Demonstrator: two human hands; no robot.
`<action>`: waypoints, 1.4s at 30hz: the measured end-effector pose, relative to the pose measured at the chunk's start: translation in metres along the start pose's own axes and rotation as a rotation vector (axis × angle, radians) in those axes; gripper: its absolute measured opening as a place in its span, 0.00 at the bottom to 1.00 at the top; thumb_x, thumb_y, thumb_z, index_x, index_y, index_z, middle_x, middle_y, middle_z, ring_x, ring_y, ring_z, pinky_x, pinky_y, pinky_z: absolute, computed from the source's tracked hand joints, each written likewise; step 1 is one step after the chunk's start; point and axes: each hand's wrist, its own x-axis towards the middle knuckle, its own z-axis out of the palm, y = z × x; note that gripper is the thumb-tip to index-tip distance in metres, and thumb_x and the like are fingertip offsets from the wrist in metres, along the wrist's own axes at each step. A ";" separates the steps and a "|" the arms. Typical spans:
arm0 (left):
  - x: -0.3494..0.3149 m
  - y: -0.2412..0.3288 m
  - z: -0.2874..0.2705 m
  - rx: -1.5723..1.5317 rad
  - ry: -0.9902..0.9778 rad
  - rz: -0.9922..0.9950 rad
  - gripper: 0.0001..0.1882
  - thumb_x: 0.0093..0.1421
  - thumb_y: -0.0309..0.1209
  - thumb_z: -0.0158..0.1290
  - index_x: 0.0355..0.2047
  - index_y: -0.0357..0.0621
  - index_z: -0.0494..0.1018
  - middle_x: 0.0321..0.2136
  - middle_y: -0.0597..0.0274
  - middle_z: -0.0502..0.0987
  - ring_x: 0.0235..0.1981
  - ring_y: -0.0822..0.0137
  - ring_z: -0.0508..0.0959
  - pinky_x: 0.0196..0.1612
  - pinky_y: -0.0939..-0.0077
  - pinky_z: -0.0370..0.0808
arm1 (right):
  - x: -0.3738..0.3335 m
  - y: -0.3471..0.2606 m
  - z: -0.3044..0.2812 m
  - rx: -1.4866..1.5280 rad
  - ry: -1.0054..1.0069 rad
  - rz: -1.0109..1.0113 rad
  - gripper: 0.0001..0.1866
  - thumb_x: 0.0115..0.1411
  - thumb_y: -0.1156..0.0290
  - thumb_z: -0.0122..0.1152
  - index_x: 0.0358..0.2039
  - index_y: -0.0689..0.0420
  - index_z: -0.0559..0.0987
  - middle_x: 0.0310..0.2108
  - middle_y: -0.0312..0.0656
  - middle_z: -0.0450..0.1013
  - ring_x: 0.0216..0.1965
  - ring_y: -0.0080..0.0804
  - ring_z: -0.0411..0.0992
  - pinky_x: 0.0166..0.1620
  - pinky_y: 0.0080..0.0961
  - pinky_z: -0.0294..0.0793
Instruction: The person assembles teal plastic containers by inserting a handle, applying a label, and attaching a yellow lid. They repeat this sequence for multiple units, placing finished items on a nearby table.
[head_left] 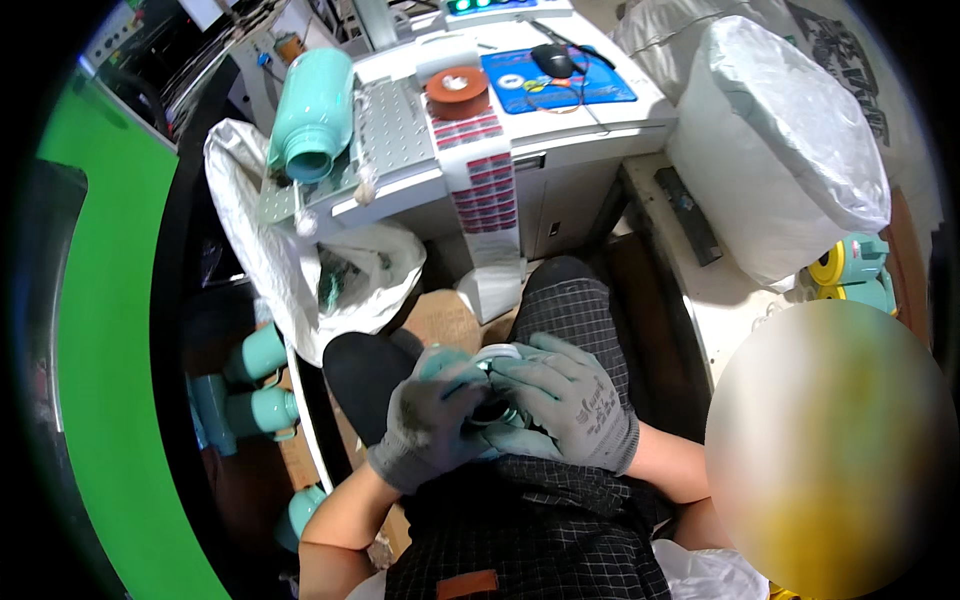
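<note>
Over my lap, both gloved hands are closed around a teal bottle-like piece (497,353) with a pale round rim and a dark opening. Most of it is hidden by the fingers. My left hand (428,425), in a grey glove with teal fingers, grips its left side. From the right, my right hand (575,405) bends its fingers over it, in a matching glove. A large teal bottle (318,100) lies on the bench ahead, its open neck toward me.
A strip of red-printed labels (485,190) hangs off the bench below a brown tape roll (458,92). A black mouse (551,60) rests on a blue mat (600,92). White sacks (780,150) flank me; teal jugs (262,411) lie at lower left. A blurred round patch covers the lower right.
</note>
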 end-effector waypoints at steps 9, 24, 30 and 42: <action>-0.005 -0.008 -0.006 0.094 -0.069 0.122 0.20 0.48 0.44 0.71 0.33 0.44 0.80 0.34 0.58 0.79 0.41 0.48 0.81 0.52 0.49 0.78 | -0.001 -0.003 0.012 0.053 -0.339 0.043 0.22 0.55 0.50 0.72 0.40 0.53 0.80 0.44 0.40 0.72 0.40 0.40 0.71 0.44 0.38 0.70; 0.053 0.013 -0.046 0.490 -0.330 0.079 0.12 0.47 0.37 0.68 0.31 0.47 0.81 0.38 0.58 0.76 0.42 0.53 0.77 0.44 0.58 0.77 | -0.006 -0.015 0.037 0.009 -0.030 -0.046 0.17 0.49 0.59 0.78 0.32 0.54 0.80 0.36 0.40 0.76 0.33 0.37 0.72 0.34 0.36 0.70; 0.053 -0.001 -0.028 0.249 -0.623 -0.039 0.10 0.50 0.34 0.67 0.32 0.47 0.82 0.40 0.58 0.77 0.40 0.55 0.80 0.44 0.60 0.80 | -0.017 -0.008 0.027 0.095 -0.047 -0.006 0.16 0.48 0.60 0.79 0.29 0.52 0.80 0.34 0.39 0.77 0.31 0.37 0.72 0.34 0.37 0.70; 0.039 -0.002 -0.020 0.157 -0.438 -0.014 0.09 0.53 0.34 0.63 0.35 0.49 0.82 0.38 0.58 0.77 0.41 0.56 0.80 0.42 0.62 0.80 | -0.027 -0.016 0.033 0.119 -0.008 0.071 0.16 0.48 0.57 0.79 0.26 0.50 0.79 0.32 0.36 0.77 0.33 0.36 0.73 0.36 0.37 0.70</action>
